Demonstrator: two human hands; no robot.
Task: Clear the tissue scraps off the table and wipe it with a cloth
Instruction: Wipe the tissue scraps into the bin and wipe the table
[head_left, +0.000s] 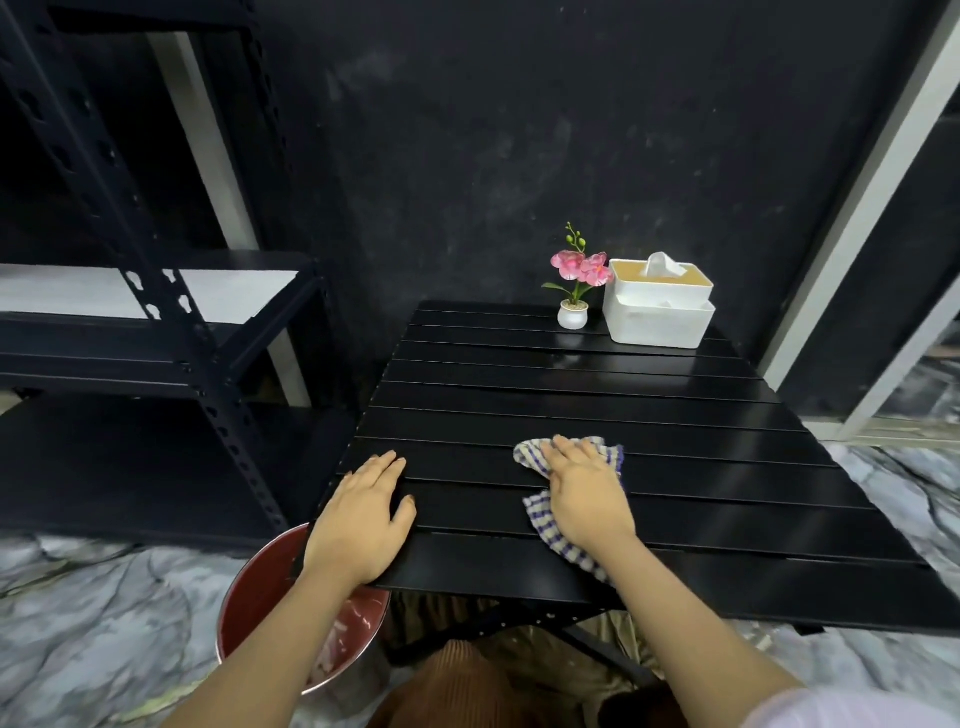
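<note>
I take this for a home corner: metal shelving (156, 322) far left, potted orchid (574, 291) and tissue box (657, 306) far right.

A black slatted table (597, 395) carried a checked cloth (545, 512) near its front edge, with a flower pot (573, 315) and tissue box (658, 312) at the far right.
</note>
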